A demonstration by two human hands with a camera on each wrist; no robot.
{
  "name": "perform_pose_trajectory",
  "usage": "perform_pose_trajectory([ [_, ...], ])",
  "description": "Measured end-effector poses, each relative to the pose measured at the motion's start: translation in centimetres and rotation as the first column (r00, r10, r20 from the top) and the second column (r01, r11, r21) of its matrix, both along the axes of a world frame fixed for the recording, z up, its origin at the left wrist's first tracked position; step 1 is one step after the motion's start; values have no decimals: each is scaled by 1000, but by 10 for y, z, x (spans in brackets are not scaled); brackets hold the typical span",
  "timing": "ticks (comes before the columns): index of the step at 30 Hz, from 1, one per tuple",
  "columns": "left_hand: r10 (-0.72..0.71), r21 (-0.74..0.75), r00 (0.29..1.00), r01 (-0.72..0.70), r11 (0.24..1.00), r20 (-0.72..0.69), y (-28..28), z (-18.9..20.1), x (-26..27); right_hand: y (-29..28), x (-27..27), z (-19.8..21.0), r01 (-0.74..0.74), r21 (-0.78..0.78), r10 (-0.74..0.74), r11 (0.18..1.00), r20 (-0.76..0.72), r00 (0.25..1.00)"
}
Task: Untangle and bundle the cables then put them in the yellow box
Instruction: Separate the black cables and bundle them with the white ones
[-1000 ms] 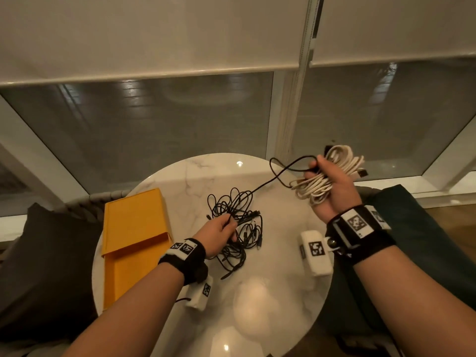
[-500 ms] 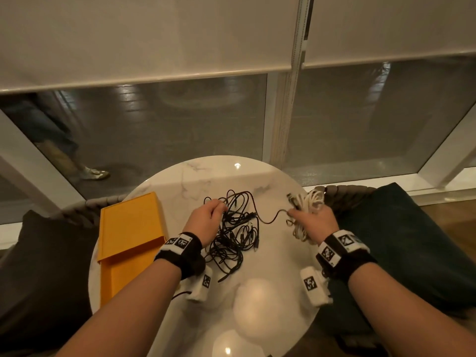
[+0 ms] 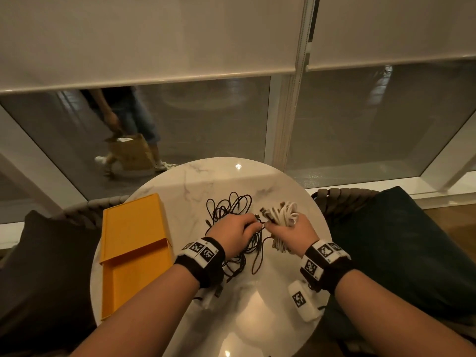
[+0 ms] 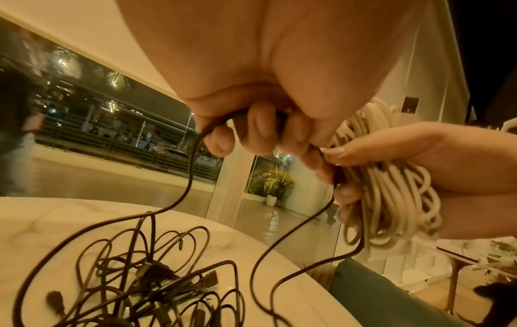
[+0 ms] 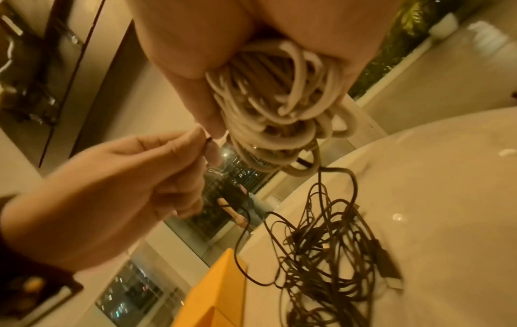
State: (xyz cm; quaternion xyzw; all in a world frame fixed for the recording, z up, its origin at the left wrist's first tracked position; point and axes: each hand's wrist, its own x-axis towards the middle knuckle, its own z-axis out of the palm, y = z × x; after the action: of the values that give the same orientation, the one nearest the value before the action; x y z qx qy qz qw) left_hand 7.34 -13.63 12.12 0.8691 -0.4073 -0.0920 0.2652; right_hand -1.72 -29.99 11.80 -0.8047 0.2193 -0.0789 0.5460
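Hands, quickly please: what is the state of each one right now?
Left hand: closed, pinching a thin black cable.
Right hand: closed around a coiled bundle of white cable.

Yellow box (image 3: 134, 253) inside hidden; black cable (image 4: 184, 199) strand vanishes inside left hand (image 4: 251, 124); passer-by behind glass blurred.

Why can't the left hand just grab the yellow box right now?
It probably could reach: the yellow box lies open beside it, nothing between. But the left hand is pinching a black cable.
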Motion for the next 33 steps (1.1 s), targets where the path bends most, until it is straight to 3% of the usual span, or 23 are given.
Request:
perform_pose_trajectory([
  [4,14,-11,998,-15,1000,-53,11,-6,15,-18,3,11,134,350,-163,927,55,985],
  [10,126,26,985,-124,992,-116,27,-24,42,-48,9,46,69,678,-349,732,286,892],
  [13,177,11,981,-177,984,-73,30,-26,49,-62,8,50,59,666,-345,744,308,886],
  [16,261,6,954,-263,965,-145,27,-20,52,-67,6,42,80,667,-354,741,286,890],
  [21,347,-194,889,-412,890,-298,24,-4,53,-62,3,17,248,572,-357,782,85,930],
  [25,335,-331,813,-519,788,-477,24,11,50,-49,-1,-5,307,472,-307,827,-79,948],
  [30,286,-383,813,-510,770,-508,25,19,43,-28,-4,-17,252,308,-204,917,-180,962],
  [33,209,-441,798,-507,740,-566,25,24,35,-20,-1,-18,263,288,-216,921,-187,958],
])
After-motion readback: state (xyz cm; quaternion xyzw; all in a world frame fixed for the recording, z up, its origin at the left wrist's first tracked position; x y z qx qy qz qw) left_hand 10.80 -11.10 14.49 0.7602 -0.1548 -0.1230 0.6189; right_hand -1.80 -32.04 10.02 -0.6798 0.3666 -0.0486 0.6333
